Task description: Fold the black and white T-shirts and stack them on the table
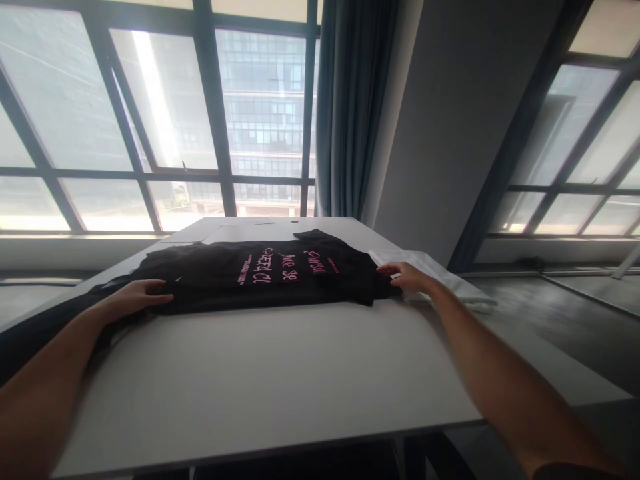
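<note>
A black T-shirt [225, 273] with pink lettering lies spread sideways across the white table [280, 373]. At its left end, my left hand [143, 295] has thumb and fingers closed on the dark cloth near the front edge. My right hand [407, 277] pinches the shirt's right end, close to a white folded cloth [445, 275]. The fingertips of both hands are partly lost against the black fabric.
More dark cloth [30, 337] extends along the table's left side. Behind the table stand large windows [265, 107], a blue-grey curtain [350, 113] and a wide pillar [450, 120]. The table's front edge runs below my forearms.
</note>
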The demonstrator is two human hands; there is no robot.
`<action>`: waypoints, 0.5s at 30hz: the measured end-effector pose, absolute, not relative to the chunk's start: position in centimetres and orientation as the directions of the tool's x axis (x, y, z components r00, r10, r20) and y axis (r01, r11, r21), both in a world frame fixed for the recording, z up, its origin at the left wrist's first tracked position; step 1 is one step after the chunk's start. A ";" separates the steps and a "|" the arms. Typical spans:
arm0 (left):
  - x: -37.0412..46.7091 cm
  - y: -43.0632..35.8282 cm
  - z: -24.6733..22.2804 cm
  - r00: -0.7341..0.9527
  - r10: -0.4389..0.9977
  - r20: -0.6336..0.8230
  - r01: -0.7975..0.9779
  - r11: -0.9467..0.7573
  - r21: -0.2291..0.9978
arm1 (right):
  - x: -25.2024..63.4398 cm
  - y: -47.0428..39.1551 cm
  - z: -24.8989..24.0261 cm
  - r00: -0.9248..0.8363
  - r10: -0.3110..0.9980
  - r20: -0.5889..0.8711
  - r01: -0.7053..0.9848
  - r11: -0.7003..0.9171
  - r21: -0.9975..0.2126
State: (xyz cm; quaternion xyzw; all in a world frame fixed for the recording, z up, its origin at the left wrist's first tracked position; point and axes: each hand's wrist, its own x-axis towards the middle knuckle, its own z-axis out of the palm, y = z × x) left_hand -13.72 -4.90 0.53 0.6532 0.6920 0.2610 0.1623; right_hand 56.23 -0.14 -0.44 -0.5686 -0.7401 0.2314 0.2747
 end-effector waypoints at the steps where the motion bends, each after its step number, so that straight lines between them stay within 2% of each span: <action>1: -14.0 -4.6 0.4 -0.085 0.991 0.104 0.824 0.011 0.566 | 56.0 -0.5 -0.2 -0.233 0.961 0.151 0.731 0.275 -0.624; 4: -14.8 -3.7 -0.3 -0.019 0.997 0.075 0.826 -0.027 0.563 | 54.5 -1.0 0.0 -0.326 0.938 0.116 0.777 0.335 -0.532; 6: -15.2 -3.3 -0.6 -0.015 0.993 0.114 0.819 -0.053 0.571 | 53.5 -0.9 -0.2 -0.366 0.927 0.079 0.807 0.359 -0.470; 9: -15.2 -3.4 -0.7 -0.034 0.985 0.170 0.769 -0.083 0.634 | 52.5 -0.6 -0.8 -0.384 0.917 0.105 0.821 0.391 -0.416; 12: -14.5 -3.9 -0.3 -0.045 0.982 0.186 0.704 -0.101 0.703 | 52.2 -0.6 -0.9 -0.349 0.923 0.165 0.805 0.385 -0.452; 15: -13.7 -4.8 0.5 -0.045 0.982 0.182 0.647 -0.110 0.755 | 52.3 -1.1 -0.2 -0.279 0.950 0.140 0.772 0.309 -0.555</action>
